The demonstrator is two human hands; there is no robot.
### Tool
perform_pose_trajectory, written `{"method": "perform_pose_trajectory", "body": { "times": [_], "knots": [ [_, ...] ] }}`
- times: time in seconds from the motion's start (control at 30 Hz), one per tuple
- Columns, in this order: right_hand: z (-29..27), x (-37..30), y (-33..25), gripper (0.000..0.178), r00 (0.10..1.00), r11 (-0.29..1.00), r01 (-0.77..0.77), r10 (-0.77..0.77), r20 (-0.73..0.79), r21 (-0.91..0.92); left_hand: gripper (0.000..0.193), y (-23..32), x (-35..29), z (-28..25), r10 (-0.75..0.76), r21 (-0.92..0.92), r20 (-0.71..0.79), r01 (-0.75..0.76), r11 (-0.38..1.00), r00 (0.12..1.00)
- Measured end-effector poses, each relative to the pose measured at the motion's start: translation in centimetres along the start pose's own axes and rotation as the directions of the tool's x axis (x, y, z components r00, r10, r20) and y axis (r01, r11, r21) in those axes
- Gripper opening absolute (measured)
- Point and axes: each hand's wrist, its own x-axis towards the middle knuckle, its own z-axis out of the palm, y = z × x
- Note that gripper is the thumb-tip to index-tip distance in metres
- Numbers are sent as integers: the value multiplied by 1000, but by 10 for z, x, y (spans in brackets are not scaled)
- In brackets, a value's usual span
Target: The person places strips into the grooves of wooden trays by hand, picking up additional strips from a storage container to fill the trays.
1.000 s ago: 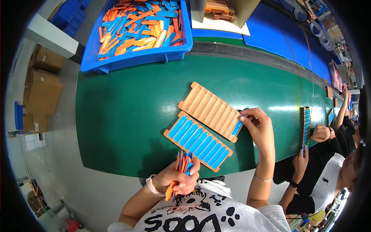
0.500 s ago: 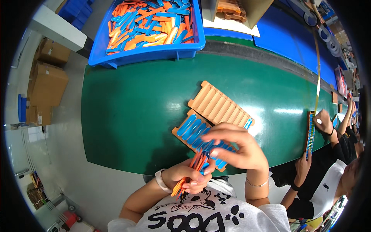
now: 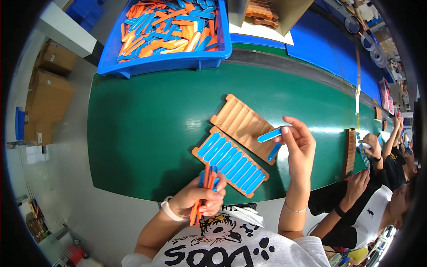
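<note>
A bundle of flat, round-ended blue and orange strips (image 3: 209,178) is gripped in my closed left hand (image 3: 200,198), near the table's front edge. My right hand (image 3: 300,144) pinches a single blue strip (image 3: 269,135) between thumb and fingers, over the right part of the farther brown slotted tray (image 3: 236,114). That tray has one blue strip (image 3: 274,152) in its rightmost slot; the other slots in sight are bare. Beside it, the nearer slotted tray (image 3: 196,152) carries a row of blue strips, one per slot.
A blue bin (image 3: 164,63) heaped with blue and orange strips stands at the far left. More brown trays (image 3: 263,13) sit on a shelf at the back. On the right, a co-worker's hands (image 3: 357,183) are close to another tray (image 3: 350,151) on the green table (image 3: 142,129).
My right hand has moved away from the left hand's bundle, rightward and farther out, with one blue strip in its fingers. My left hand has shifted slightly left with the bundle.
</note>
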Motion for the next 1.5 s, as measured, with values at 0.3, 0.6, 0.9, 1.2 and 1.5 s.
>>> {"method": "perform_pose_trajectory", "body": {
  "times": [0.3, 0.6, 0.9, 1.2, 1.5],
  "knots": [
    [10, -65, -11, 11, 922, 989, -148, 131, 366, 18, 16, -4, 7, 11, 159, 162, -162, -133, 978, 974],
    [11, -46, -9, 55, 797, 856, 348, -54, 601, -384, 20, -11, 9, 17, 121, 156, -261, -82, 984, 958],
    [-35, 14, 16, 20, 999, 988, 15, -11, 30, -152, 25, -42, -13, 17, 96, -41, -7, -96, 994, 995],
    [-23, 5, 18, 27, 983, 740, 170, -77, 169, -651, 29, -40, -24, 21, 43, 179, 82, -58, 982, 996],
    [-2, -22, -19, 25, 788, 943, 296, -148, 598, -155, 23, -36, -11, 18, -147, 60, 182, 138, 989, 972]
  ]
}}
